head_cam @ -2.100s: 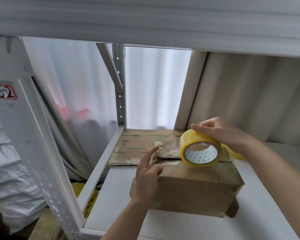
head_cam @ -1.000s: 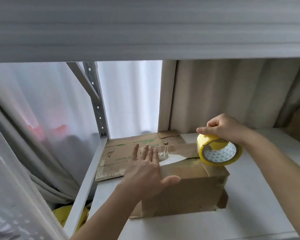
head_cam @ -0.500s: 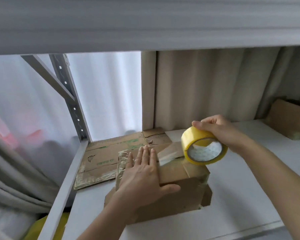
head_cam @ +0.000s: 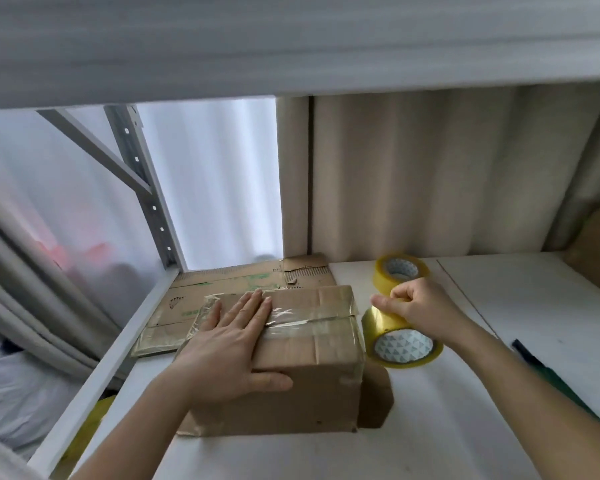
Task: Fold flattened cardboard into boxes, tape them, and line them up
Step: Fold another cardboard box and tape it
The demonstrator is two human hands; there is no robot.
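Observation:
A brown cardboard box (head_cam: 309, 368) stands on the white shelf (head_cam: 465, 427) with clear tape running along its closed top seam. My left hand (head_cam: 232, 348) lies flat on the box top, fingers straight, pressing the tape. My right hand (head_cam: 420, 306) grips a yellow tape roll (head_cam: 400, 344) just past the box's right end, low beside the side wall, with the strip still joined to the box. A second yellow tape roll (head_cam: 400, 271) lies on the shelf behind it. Flattened cardboard (head_cam: 229, 285) lies behind and left of the box.
An upper shelf (head_cam: 291, 46) hangs low overhead. A grey metal upright (head_cam: 146, 195) stands at the back left, with curtains behind. Another cardboard box (head_cam: 596, 247) sits at the far right. A dark blue and green tool (head_cam: 548, 372) lies on the shelf at right.
My right hand has drawn the tape roll across the box top and down past its right end. My left hand stays flat on the top. The camera has tilted right, revealing the second roll.

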